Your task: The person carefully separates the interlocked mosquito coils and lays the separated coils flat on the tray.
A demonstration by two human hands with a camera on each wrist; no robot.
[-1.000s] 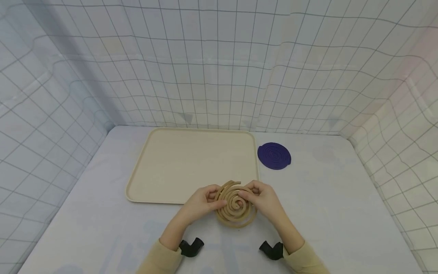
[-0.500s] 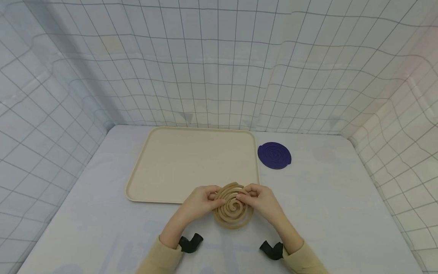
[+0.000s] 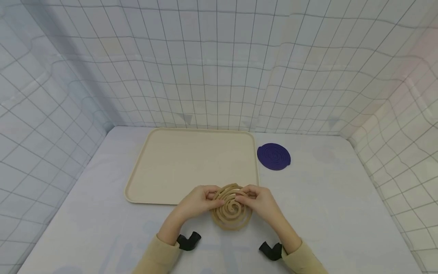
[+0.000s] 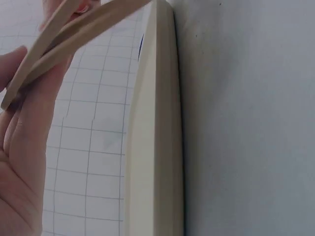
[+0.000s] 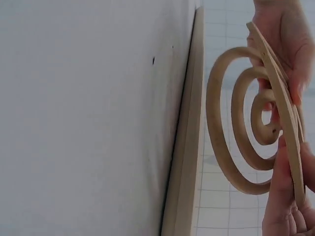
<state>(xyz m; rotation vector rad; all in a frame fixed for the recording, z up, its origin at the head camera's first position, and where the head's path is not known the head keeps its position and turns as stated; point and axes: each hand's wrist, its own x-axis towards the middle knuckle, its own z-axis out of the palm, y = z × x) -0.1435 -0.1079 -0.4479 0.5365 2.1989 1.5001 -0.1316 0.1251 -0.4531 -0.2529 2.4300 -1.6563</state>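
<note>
I have the left hand [image 3: 197,203] pinching the left edge of the tan mosquito coil [image 3: 232,207], thumb in front, and the right hand [image 3: 261,201] pinching its upper right. The coil is raised between both hands, its loops spread apart. Just beyond them I see the beige tray [image 3: 191,165]; farther past the right hand lies the purple spiral disc [image 3: 273,156].

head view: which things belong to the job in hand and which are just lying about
In the job:
tan mosquito coil
left-hand grip and right-hand grip, both holding it

Apparently just lying about:
cream rectangular tray
purple spiral-patterned disc
</note>
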